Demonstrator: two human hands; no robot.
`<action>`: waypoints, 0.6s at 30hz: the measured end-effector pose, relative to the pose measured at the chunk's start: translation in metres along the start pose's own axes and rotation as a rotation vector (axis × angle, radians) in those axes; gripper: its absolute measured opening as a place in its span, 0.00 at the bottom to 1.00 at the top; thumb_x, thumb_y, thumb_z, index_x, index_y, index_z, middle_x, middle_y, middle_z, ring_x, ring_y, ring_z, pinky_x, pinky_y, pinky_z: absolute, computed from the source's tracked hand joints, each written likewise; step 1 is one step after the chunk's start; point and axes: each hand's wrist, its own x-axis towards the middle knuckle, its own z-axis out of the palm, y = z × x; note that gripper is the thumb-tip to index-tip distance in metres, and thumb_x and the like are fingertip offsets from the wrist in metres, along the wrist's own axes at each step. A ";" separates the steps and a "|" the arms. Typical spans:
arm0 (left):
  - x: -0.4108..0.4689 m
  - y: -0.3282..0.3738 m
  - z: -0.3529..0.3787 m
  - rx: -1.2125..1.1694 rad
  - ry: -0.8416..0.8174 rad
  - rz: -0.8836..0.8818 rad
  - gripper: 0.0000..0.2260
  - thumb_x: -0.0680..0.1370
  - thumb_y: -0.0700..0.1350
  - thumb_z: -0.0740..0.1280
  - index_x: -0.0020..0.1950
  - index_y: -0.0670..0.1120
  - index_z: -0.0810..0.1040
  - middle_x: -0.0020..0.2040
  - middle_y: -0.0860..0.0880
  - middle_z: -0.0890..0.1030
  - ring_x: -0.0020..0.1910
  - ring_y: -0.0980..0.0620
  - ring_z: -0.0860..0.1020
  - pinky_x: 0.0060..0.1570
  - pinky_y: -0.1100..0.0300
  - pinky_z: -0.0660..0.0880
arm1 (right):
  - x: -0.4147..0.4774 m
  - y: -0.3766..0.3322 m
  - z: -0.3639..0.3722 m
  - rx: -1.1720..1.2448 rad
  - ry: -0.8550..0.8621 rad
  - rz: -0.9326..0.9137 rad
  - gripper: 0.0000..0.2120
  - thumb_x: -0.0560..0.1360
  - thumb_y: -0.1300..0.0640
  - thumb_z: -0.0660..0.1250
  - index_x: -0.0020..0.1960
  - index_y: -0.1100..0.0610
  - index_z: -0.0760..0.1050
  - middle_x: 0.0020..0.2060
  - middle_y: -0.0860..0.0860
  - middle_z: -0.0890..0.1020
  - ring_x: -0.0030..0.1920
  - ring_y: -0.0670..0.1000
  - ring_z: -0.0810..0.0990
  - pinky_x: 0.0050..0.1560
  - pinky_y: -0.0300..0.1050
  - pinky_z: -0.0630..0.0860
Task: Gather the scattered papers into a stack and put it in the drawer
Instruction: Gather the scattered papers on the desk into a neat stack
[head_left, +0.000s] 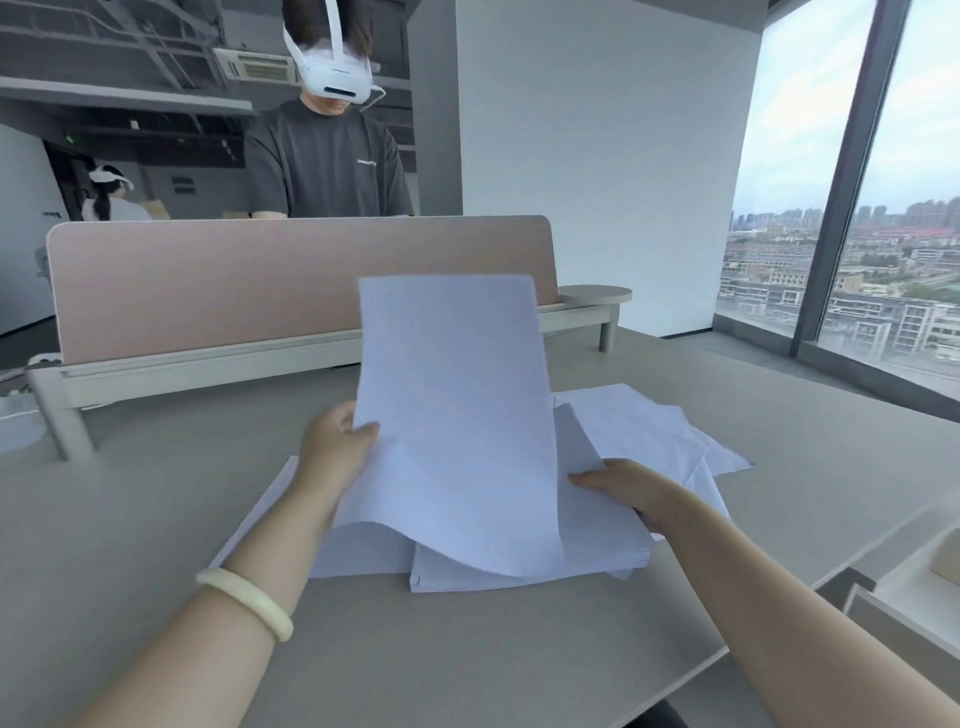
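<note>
A large white sheet of paper (452, 389) is being held up, nearly upright, over the middle of the flat grey table (156, 519). Its left edge is being pinched by the left hand (337, 441), on whose wrist a cream bangle (244, 603) is being worn. An uneven pile of white papers (519, 571) beneath it is being gripped at its right side by the right hand (623, 488), thumb on top. More loose white sheets (649, 431) are being left fanned out towards the table's right edge. Along the far edge, a pink divider panel (260, 280) is being faced by a person in a dark grey T-shirt (327, 161) wearing a white headset.
</note>
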 end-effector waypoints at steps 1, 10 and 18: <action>-0.002 -0.010 0.009 0.041 -0.050 -0.030 0.07 0.76 0.37 0.63 0.49 0.46 0.78 0.44 0.47 0.81 0.35 0.52 0.76 0.34 0.62 0.70 | -0.001 0.000 0.001 -0.015 0.003 0.001 0.15 0.76 0.56 0.68 0.60 0.62 0.78 0.51 0.54 0.84 0.46 0.51 0.84 0.38 0.41 0.78; -0.002 -0.044 0.057 0.332 -0.195 -0.053 0.06 0.76 0.37 0.61 0.49 0.40 0.77 0.45 0.42 0.79 0.39 0.47 0.73 0.30 0.61 0.63 | 0.008 -0.002 0.005 -0.015 0.100 0.077 0.24 0.74 0.39 0.64 0.54 0.60 0.79 0.50 0.54 0.84 0.52 0.56 0.82 0.56 0.49 0.77; -0.005 -0.050 0.073 0.362 -0.221 -0.001 0.10 0.76 0.44 0.65 0.51 0.37 0.75 0.57 0.39 0.74 0.50 0.43 0.75 0.39 0.58 0.69 | 0.005 0.005 0.001 -0.040 -0.020 -0.079 0.17 0.75 0.61 0.68 0.62 0.62 0.75 0.57 0.58 0.81 0.57 0.58 0.80 0.54 0.49 0.77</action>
